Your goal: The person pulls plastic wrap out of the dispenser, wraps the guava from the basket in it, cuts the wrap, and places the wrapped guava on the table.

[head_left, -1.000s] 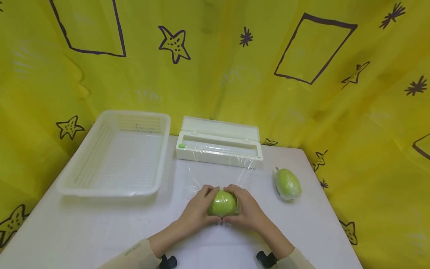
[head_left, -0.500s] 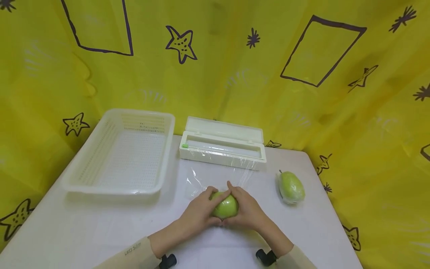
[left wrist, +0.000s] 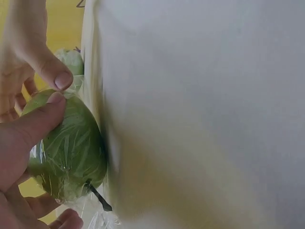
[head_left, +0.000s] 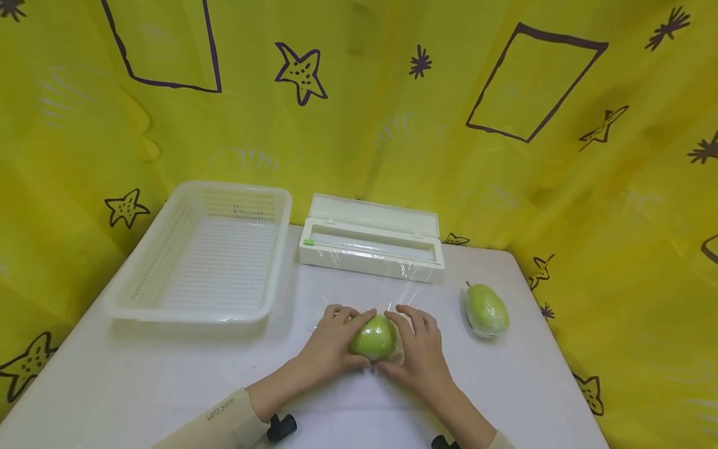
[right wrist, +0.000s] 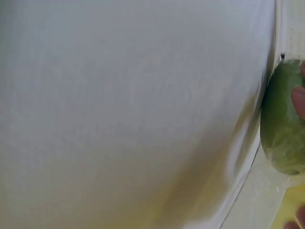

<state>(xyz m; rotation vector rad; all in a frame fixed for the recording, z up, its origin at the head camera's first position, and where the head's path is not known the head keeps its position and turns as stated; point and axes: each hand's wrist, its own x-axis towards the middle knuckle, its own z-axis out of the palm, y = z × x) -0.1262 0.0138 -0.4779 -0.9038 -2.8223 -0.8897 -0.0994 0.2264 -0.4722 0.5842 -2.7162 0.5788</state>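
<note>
A green pear (head_left: 373,340) wrapped in clear plastic film sits on the table before me, its dark stem (left wrist: 99,196) poking toward the left hand's side. My left hand (head_left: 330,342) grips it, thumb across the near side and fingers over the far side. On the other side, my right hand (head_left: 419,353) is spread with bent fingers, its thumb tip close to the pear's film-covered end in the left wrist view. Loose plastic film (head_left: 396,353) bulges between pear and right hand. Fingertips (right wrist: 291,225) stand apart from the pear in the right wrist view.
Behind the hands stands a white film dispenser box (head_left: 370,264), lid up, with film stretching from it toward the pear. A second film-wrapped pear (head_left: 487,310) lies at right. A white plastic basket (head_left: 185,315) stands at left; a yellow curtain (head_left: 359,125) hangs behind.
My right hand has loosened from the pear and spread to the right, uncovering film at that end. My left hand keeps its hold, its fingers lifted slightly on the far side.
</note>
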